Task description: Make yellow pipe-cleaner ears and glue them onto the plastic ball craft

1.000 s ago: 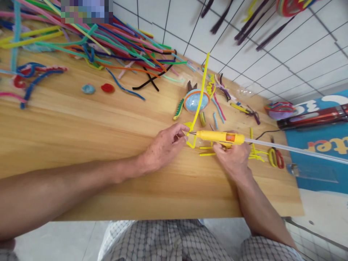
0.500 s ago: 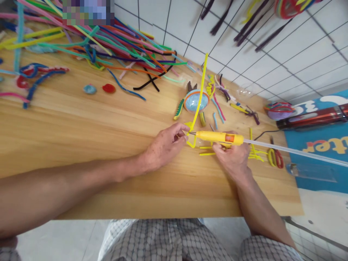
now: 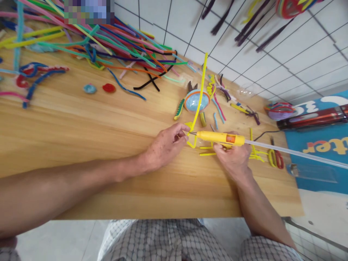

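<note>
Yellow stem: we have the bent fuzzy yellow stem (image 3: 203,72) above the desk near its middle, its long end rising just past twelve o'clock and its lower part folded at our left fingertips; we take this spot as the centre of the dial.
Left hand: at eight o'clock, our left hand (image 3: 165,146) has its thumb and fingers drawn nearly together, pinching the stem low down.
Glue gun: our yellow glue gun (image 3: 214,137) lies toward three, its metal nozzle (image 3: 193,133) at the stem's fold; whether they touch, we cannot tell.
Right hand: near four, our right hand (image 3: 233,156) has its fingers curled around the gun's handle.
Glue stick: we see the long clear glue stick (image 3: 285,150) jutting from the gun's rear, toward three.
Pliers: at twelve, green-handled pliers (image 3: 178,109) sit partly under an orange-rimmed oval (image 3: 193,103).
Scissors: just past three, we find scissors (image 3: 279,159), beside loose yellow pieces (image 3: 257,156).
Small discs: at ten, one red disc (image 3: 108,88) and one blue disc (image 3: 89,88).
Coloured pile: between ten and eleven, we have many fuzzy stems (image 3: 122,40) heaped on the desk (image 3: 81,134).
</note>
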Motion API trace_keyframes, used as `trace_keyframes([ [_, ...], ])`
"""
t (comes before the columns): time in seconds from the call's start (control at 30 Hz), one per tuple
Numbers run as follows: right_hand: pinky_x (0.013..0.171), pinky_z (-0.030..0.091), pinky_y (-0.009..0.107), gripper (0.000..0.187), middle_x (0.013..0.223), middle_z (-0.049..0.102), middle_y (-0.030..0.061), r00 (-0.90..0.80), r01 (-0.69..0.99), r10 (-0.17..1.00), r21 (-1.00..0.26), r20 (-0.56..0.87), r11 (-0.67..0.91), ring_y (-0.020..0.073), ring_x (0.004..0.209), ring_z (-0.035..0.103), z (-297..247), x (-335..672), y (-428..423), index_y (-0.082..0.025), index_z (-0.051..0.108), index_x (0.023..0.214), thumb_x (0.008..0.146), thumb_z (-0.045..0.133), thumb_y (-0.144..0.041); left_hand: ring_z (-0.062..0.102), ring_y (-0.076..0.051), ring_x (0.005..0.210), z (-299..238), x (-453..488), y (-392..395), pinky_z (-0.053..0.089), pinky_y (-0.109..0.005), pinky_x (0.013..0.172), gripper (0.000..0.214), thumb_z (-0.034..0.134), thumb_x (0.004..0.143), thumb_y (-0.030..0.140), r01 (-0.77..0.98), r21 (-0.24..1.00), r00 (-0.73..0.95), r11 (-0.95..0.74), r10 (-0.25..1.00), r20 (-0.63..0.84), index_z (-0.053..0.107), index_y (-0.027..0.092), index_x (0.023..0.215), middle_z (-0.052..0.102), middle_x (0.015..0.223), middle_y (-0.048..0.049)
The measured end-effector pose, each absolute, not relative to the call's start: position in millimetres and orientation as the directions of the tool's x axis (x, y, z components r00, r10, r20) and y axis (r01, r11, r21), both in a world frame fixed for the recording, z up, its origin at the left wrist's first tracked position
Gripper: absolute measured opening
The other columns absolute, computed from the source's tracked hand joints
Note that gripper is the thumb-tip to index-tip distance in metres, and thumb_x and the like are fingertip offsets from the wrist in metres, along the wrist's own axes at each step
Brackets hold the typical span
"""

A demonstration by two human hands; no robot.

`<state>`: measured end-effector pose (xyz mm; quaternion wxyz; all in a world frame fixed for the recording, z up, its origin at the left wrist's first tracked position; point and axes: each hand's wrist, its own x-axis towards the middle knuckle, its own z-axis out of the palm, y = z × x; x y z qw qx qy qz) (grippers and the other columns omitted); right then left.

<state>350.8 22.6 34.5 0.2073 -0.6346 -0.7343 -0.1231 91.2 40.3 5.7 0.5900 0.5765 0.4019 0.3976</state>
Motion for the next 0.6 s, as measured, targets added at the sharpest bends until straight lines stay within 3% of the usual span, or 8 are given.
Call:
trace_keyframes([
  [0.23,0.063,0.055,0.034,0.010,0.066,0.066,0.0020,-0.124,0.977,0.873,-0.096,0.472,0.191,0.0218,0.060,0.063,34.6,351.0,22.1,-0.025,0.064,0.082,0.073,0.059,-0.027,0.058,-0.013,0.067,5.1,91.5,39.8,0.044,-0.024,0.061,0.019,0.058,0.099,0.022,0.004,1.000,0.362,0.021,0.932,-0.021,0.066,0.018,0.116,0.065,0.077,0.0019],
  [0.6,0.063,0.052,0.035,0.010,0.063,0.059,0.0006,-0.090,0.975,0.896,-0.143,0.436,0.168,0.0219,0.059,0.060,34.0,352.0,22.2,-0.024,0.064,0.083,0.073,0.062,-0.026,0.057,-0.012,0.066,8.1,91.1,40.0,0.043,-0.025,0.062,0.018,0.057,0.098,0.021,-0.009,1.000,0.368,0.022,0.929,-0.018,0.065,0.019,0.114,0.063,0.076,0.0026],
])
